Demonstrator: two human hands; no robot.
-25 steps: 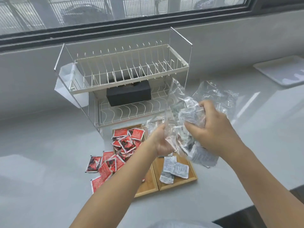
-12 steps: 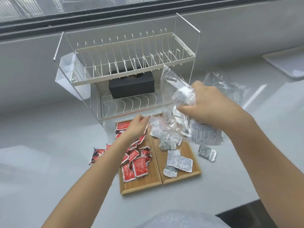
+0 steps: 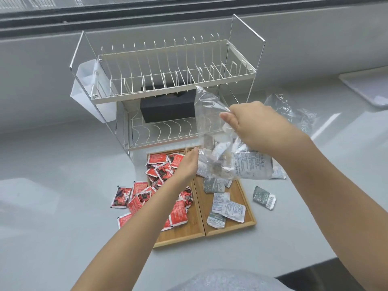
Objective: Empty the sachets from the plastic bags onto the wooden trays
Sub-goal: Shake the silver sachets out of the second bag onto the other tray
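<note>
My right hand [image 3: 255, 124] pinches a clear plastic bag [image 3: 210, 122] upside down over the right wooden tray [image 3: 245, 224]; silver sachets [image 3: 249, 164] spill from its mouth. More silver sachets [image 3: 227, 208] lie on that tray, and one silver sachet [image 3: 264, 197] rests on the counter to its right. My left hand [image 3: 186, 165] reaches over the left wooden tray [image 3: 182, 236], fingers extended toward the bag's lower edge, holding nothing I can see. Red sachets [image 3: 161, 166] cover the left tray, and several red sachets [image 3: 126, 196] lie on the counter to its left.
A two-tier wire dish rack [image 3: 168, 80] stands right behind the trays, with a black box [image 3: 168, 107] on its lower shelf and a white cup [image 3: 90, 93] on its left side. Another crumpled clear bag [image 3: 294, 110] lies at right. A white tray [image 3: 369, 87] sits far right.
My right hand has lifted and upended the bag, and silver sachets have fallen onto the right tray and counter. My left hand let go of the bag and moved down over the trays.
</note>
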